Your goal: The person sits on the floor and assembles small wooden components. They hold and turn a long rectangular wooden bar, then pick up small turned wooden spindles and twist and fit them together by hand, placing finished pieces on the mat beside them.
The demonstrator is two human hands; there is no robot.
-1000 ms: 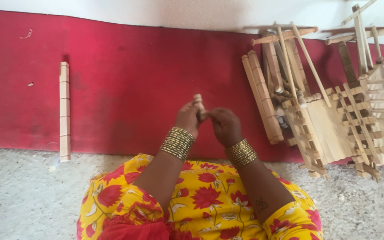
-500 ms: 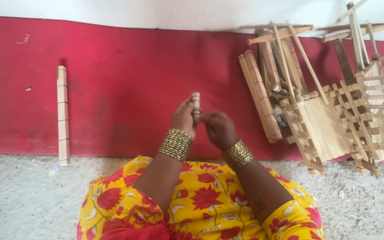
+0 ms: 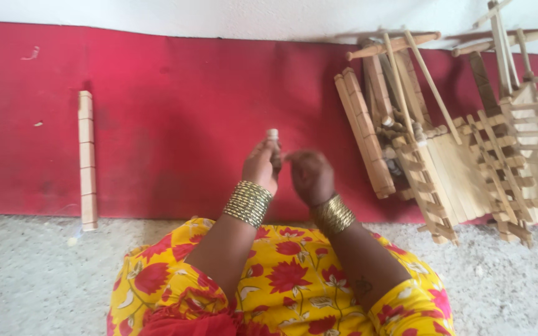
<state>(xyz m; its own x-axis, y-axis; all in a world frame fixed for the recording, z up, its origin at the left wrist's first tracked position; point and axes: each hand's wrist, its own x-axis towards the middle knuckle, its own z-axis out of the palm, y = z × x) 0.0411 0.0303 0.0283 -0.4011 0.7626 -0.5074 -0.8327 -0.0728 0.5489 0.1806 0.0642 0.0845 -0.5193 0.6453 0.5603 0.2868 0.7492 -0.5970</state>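
Observation:
My left hand (image 3: pixel 261 165) is closed around a small pale wooden piece (image 3: pixel 273 134) that stands upright above its fingers. My right hand (image 3: pixel 309 174) hovers just to the right of it, blurred, with its fingers curled toward the piece. Whether it touches the piece I cannot tell. Both wrists carry stacks of gold bangles. The hands are over a red mat (image 3: pixel 175 112), above my lap in yellow cloth with red flowers.
A long strip of joined wooden blocks (image 3: pixel 86 160) lies upright on the mat at the left. Several wooden stick frames and ladder-like pieces (image 3: pixel 443 143) are piled at the right, against a white wall. Grey speckled floor (image 3: pixel 26 280) runs below the mat.
The wooden piece has risen higher in my left hand. My right hand has shifted a little away to the right and is blurred with motion.

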